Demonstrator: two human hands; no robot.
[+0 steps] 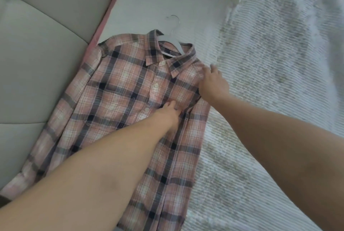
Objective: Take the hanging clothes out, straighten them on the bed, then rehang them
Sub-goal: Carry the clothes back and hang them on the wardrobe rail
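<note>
The left hand's [168, 114] fingers are mostly hidden: they curl down into the plaid shirt [119, 100] beside its button placket, and only the thumb and one knuckle show, so whether they pinch a fold of cloth or merely press on it cannot be told. The right hand's [212, 83] fingers lie fairly straight and spread, palm down on the shirt's shoulder just below the collar; the fingertips are blurred, and they seem to rest on the cloth without holding anything.

Both forearms reach in from the bottom edge of the view, bare, the left crossing over the lower front of the shirt and covering much of it, the right coming in over the bedcover from the lower right.

The shirt lies front-up and buttoned on the bed [167, 1], collar away from the person. Its hem is cut off at the bottom edge, and the sleeve on the left side of the view runs along the bed's edge against a pale padded headboard [42, 44]. The other sleeve is folded alongside the body under the right wrist. A white hanger [172, 40] sits inside the collar, with its hook lying on the plain sheet and its shoulders hidden within the shirt. To the right is a ribbed, pale patterned bedcover [270, 81], smeared and hard to read near the top right corner.
</note>
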